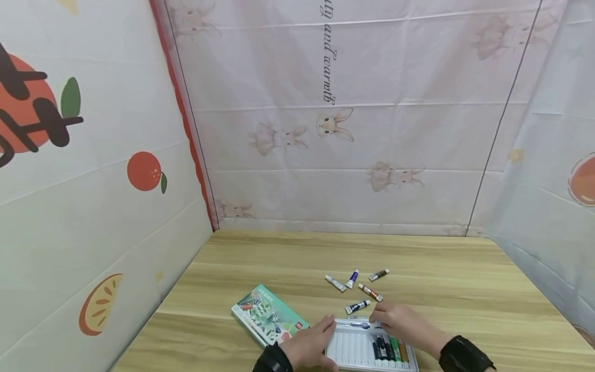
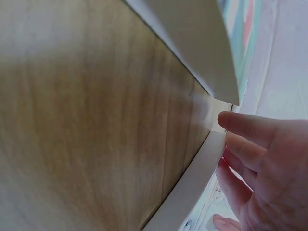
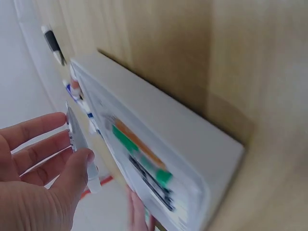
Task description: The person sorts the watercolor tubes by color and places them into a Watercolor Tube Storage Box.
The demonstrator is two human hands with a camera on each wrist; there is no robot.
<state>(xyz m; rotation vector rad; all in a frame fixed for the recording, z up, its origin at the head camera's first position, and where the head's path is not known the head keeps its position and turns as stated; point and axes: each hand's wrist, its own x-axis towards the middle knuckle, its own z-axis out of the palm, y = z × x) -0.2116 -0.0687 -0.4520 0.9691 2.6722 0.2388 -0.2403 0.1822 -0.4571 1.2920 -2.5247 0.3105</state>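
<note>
In the right wrist view my right hand (image 3: pixel 45 168) pinches a small white paint tube (image 3: pixel 79 132) between thumb and fingers, above the white tray. The head view has the same hand (image 1: pixel 403 324) over the tray's far right corner. Spread along the left side of the white tray (image 1: pixel 346 349) is my left hand (image 1: pixel 312 345), its fingers fairly straight, touching or very near the rim. Dark, green and ochre paint tubes (image 1: pixel 389 349) lie in the tray's right slots. Past the tray are several loose tubes, among them a blue-black one (image 1: pixel 357 307) and a red-brown one (image 1: pixel 370 293).
A green illustrated box (image 1: pixel 274 315) lies left of the tray, close to my left hand. Farther back on the wooden table (image 1: pixel 441 268) are a white tube (image 1: pixel 335 283), a purple tube (image 1: pixel 352 279) and a dark tube (image 1: pixel 378 275). Printed cloth walls surround the table.
</note>
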